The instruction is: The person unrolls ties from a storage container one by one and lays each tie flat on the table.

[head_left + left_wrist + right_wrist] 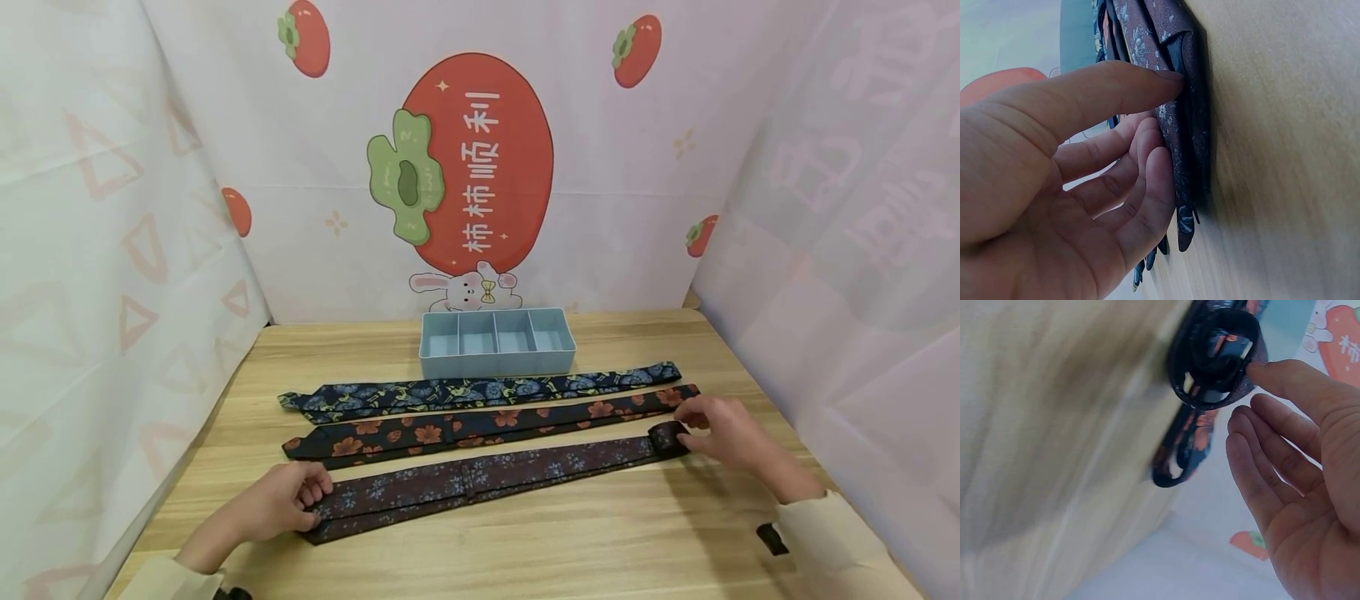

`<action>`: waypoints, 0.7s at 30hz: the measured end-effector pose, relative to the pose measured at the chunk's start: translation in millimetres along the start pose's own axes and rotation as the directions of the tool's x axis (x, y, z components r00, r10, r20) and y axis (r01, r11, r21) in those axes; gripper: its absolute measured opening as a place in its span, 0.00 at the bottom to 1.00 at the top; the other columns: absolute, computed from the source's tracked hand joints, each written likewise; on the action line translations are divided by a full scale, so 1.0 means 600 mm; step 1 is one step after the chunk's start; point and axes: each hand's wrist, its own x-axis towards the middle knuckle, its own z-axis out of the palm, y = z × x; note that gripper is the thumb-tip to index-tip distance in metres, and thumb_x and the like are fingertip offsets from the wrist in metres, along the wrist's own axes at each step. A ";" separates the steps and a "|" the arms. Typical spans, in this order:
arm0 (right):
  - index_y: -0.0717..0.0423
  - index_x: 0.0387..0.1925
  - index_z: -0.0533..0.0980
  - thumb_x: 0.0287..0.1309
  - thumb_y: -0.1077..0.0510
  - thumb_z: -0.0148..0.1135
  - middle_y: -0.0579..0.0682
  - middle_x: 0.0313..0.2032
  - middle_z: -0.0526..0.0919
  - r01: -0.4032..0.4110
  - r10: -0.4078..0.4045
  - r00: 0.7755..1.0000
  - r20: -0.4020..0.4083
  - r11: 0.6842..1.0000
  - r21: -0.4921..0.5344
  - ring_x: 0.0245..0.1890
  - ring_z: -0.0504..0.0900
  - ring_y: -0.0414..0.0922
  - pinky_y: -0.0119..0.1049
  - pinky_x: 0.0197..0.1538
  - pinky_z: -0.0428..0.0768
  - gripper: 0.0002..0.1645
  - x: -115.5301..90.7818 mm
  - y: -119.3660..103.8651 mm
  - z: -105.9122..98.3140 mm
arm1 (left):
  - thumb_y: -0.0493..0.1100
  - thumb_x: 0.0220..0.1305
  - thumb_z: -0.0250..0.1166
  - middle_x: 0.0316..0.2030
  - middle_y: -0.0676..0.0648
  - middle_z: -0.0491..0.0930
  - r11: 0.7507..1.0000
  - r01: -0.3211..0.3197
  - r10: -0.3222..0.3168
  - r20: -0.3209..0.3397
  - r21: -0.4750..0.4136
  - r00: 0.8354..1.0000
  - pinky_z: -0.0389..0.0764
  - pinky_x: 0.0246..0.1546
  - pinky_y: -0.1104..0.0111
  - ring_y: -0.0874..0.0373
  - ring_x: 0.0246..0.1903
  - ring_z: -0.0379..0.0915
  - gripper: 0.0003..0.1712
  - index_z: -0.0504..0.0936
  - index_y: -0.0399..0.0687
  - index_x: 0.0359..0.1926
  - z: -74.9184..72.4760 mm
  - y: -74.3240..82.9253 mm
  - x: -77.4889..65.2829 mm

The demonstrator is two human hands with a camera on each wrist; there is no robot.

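A maroon necktie (405,485) with small blue flowers lies folded across the front of the table. My left hand (288,502) holds its wide end; in the left wrist view the thumb (1129,87) lies on the fabric and curled fingers touch its edge. At the far right, the narrow end is wound into a small roll (666,438), standing on edge. My right hand (723,433) holds this roll by its outer side. In the right wrist view the rolled loops (1175,369) show, while the lower fingers stay apart from them.
Behind lie a dark necktie with orange flowers (510,419) and a navy necktie with blue and yellow patterns (480,390), both stretched sideways. A light blue box (495,364) with several compartments stands at the back. Printed cloth (637,167) walls the wooden table (570,533) on three sides.
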 end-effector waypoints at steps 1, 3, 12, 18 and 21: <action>0.58 0.40 0.86 0.51 0.62 0.81 0.50 0.36 0.89 0.008 -0.008 1.000 -0.008 1.000 -0.005 0.34 0.86 0.46 0.41 0.37 0.87 0.14 0.001 -0.003 -0.002 | 0.29 0.52 0.77 0.35 0.49 0.78 1.000 0.004 -0.004 0.000 0.001 1.000 0.78 0.33 0.71 0.65 0.33 0.71 0.18 0.81 0.42 0.42 0.000 0.000 0.000; 0.57 0.40 0.86 0.51 0.62 0.81 0.48 0.36 0.88 0.025 -0.025 0.999 -0.024 1.000 -0.010 0.34 0.86 0.46 0.41 0.37 0.87 0.14 0.003 -0.011 -0.004 | 0.29 0.52 0.77 0.35 0.49 0.78 1.000 0.010 -0.010 0.001 0.002 1.000 0.78 0.33 0.71 0.64 0.33 0.71 0.18 0.81 0.42 0.42 0.000 0.001 0.001; 0.59 0.42 0.85 0.53 0.65 0.80 0.47 0.37 0.87 0.125 -0.126 0.992 0.011 0.991 0.045 0.34 0.84 0.39 0.35 0.36 0.86 0.15 0.016 -0.046 0.009 | 0.29 0.52 0.77 0.35 0.49 0.78 1.000 0.021 -0.021 0.001 -0.011 1.000 0.78 0.33 0.71 0.63 0.33 0.71 0.18 0.81 0.42 0.43 0.001 0.000 0.001; 0.59 0.40 0.85 0.50 0.65 0.81 0.46 0.35 0.86 0.123 -0.123 0.992 -0.004 0.992 0.012 0.33 0.83 0.39 0.33 0.35 0.85 0.15 0.016 -0.040 0.021 | 0.29 0.53 0.77 0.35 0.49 0.78 1.000 0.009 -0.009 -0.003 -0.005 1.000 0.78 0.33 0.71 0.64 0.33 0.71 0.18 0.81 0.42 0.42 0.002 0.000 0.000; 0.58 0.39 0.85 0.48 0.64 0.83 0.45 0.34 0.85 0.118 -0.118 0.992 -0.035 0.993 -0.003 0.32 0.82 0.40 0.34 0.34 0.84 0.16 0.012 -0.030 0.024 | 0.29 0.53 0.77 0.35 0.49 0.78 1.000 0.011 -0.011 -0.005 -0.004 1.000 0.78 0.33 0.71 0.64 0.33 0.71 0.18 0.81 0.42 0.43 0.002 -0.001 0.001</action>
